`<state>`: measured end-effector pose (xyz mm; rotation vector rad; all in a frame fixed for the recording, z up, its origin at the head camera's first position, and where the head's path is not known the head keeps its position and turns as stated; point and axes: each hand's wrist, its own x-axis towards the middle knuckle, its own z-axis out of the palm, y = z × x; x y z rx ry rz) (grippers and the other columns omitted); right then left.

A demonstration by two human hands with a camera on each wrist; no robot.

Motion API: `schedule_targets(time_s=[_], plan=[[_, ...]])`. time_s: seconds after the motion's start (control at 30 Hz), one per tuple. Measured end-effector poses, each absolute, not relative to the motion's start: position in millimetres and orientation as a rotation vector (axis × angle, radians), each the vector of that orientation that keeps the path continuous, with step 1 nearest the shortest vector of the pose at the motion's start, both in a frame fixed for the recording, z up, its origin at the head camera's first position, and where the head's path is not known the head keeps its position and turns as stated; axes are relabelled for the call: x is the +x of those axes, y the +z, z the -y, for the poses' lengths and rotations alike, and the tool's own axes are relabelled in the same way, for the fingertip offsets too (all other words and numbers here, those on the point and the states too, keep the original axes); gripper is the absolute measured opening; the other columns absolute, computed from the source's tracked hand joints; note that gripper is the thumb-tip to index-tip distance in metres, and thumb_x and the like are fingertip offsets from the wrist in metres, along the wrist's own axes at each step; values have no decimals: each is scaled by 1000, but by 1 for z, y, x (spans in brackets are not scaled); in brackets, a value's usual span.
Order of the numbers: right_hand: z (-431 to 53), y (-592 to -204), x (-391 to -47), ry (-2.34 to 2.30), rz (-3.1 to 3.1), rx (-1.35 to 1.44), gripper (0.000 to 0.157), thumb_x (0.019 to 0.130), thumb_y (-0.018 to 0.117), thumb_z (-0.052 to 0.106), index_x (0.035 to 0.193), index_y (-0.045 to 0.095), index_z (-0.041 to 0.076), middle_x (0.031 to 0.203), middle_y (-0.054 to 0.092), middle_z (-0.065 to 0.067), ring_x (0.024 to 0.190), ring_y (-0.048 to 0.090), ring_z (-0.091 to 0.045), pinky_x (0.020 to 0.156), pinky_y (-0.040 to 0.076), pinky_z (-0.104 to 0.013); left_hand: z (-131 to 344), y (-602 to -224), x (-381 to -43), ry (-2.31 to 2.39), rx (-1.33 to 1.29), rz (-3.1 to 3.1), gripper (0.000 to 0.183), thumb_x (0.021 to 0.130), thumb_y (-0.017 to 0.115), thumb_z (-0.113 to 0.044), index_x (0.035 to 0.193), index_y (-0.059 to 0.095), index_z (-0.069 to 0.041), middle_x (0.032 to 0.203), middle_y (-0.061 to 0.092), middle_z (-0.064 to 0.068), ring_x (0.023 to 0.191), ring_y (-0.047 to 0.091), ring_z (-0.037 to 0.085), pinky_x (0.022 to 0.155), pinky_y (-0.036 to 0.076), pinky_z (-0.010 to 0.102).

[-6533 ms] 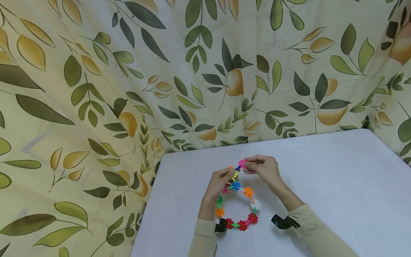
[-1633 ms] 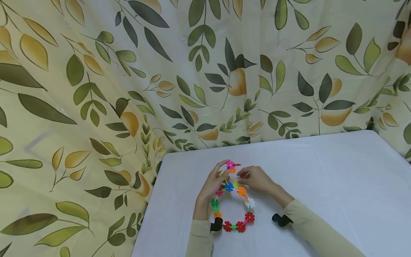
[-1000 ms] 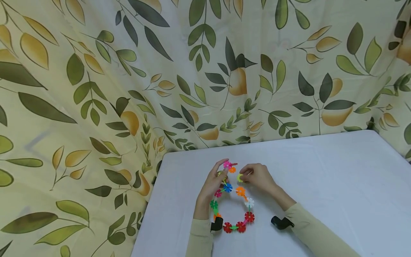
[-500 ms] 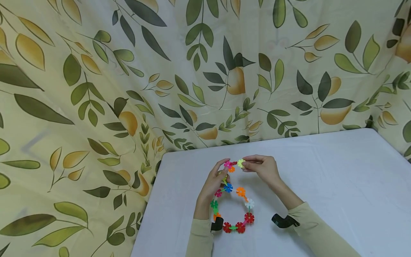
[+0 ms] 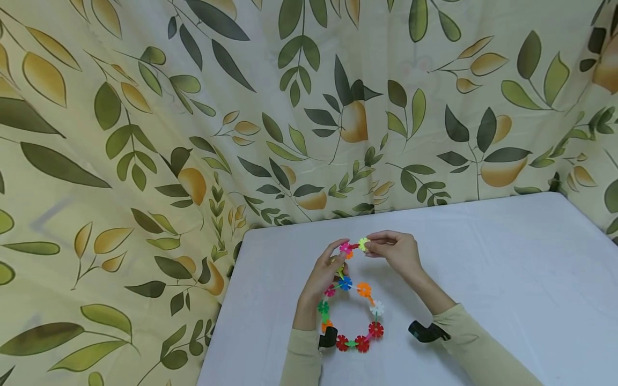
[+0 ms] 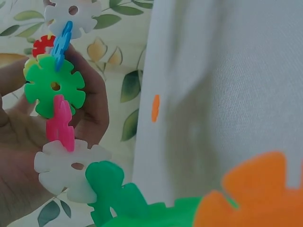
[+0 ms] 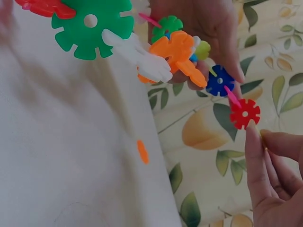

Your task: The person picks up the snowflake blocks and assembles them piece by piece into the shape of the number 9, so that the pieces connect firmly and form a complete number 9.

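Observation:
My left hand point(image 5: 321, 273) grips a chain of interlocked plastic flower discs point(image 5: 362, 343) near its far end; the rest hangs in a loop below. Pink point(image 5: 345, 247) and red discs stick out past the left fingertips. With thumb and fingers my right hand point(image 5: 398, 252) pinches a yellow-green flower disc point(image 5: 363, 244), right at the red one. In the right wrist view the red disc point(image 7: 245, 114) faces the camera at the right fingertips point(image 7: 254, 135), and the yellow-green one is mostly hidden. Green point(image 6: 54, 86) and white discs point(image 6: 68, 168) cross before the left palm.
An orange disc point(image 7: 143, 152) lies by itself on the white-covered table point(image 5: 483, 279), near the table's edge. Behind the table hangs a leaf-patterned curtain point(image 5: 309, 107). A black wrist camera mount point(image 5: 427, 332) juts from the right sleeve, another from the left.
Earlier the right hand held the pink disc at the chain's end; a red one now follows it. Since then it has picked up the yellow-green disc and raised it to the red one.

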<state>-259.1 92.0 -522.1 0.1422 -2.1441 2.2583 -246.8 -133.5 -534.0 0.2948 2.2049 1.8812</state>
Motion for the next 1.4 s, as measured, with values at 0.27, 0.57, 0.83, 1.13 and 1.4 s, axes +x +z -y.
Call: schedule_targets(time_s=[0.27, 0.57, 0.83, 1.13, 1.4], plan=[[-86, -523, -259, 2243, 2146, 106, 26, 94, 78, 6, 113, 72, -9, 100, 74, -24, 79, 79, -24, 78, 61, -42, 133, -537, -247, 1917, 288, -2227, 36, 110, 53, -35, 145, 59, -42, 80, 64, 12, 67, 57, 16, 59, 44, 24], [-80, -523, -260, 2336, 2070, 87, 26, 92, 78, 1, 113, 70, -13, 98, 75, -22, 80, 79, -26, 74, 62, -37, 136, -535, -248, 1979, 299, -2177, 36, 110, 53, -33, 144, 60, -42, 82, 68, 11, 76, 70, 19, 64, 52, 25], [-79, -522, -262, 2371, 2127, 163, 30, 95, 77, 8, 117, 69, -12, 104, 74, -28, 83, 79, -29, 76, 62, -39, 142, -534, -247, 1958, 273, -2158, 36, 111, 51, -31, 146, 56, -28, 96, 70, 16, 81, 72, 21, 70, 52, 29], [-68, -542, -287, 2080, 2451, 226, 29, 106, 63, 17, 119, 70, -8, 101, 75, -25, 86, 78, -31, 73, 63, -37, 154, -529, -248, 1987, 227, -2143, 37, 112, 49, -26, 149, 49, -18, 108, 68, 24, 98, 68, 50, 74, 56, 32], [-53, -573, -315, 1348, 2961, 451, 32, 95, 76, 18, 121, 70, 0, 101, 70, -9, 79, 64, -19, 72, 57, -35, 156, -529, -249, 2013, 223, -2100, 38, 112, 49, -25, 148, 47, -14, 110, 66, 25, 89, 71, 35, 75, 57, 32]])
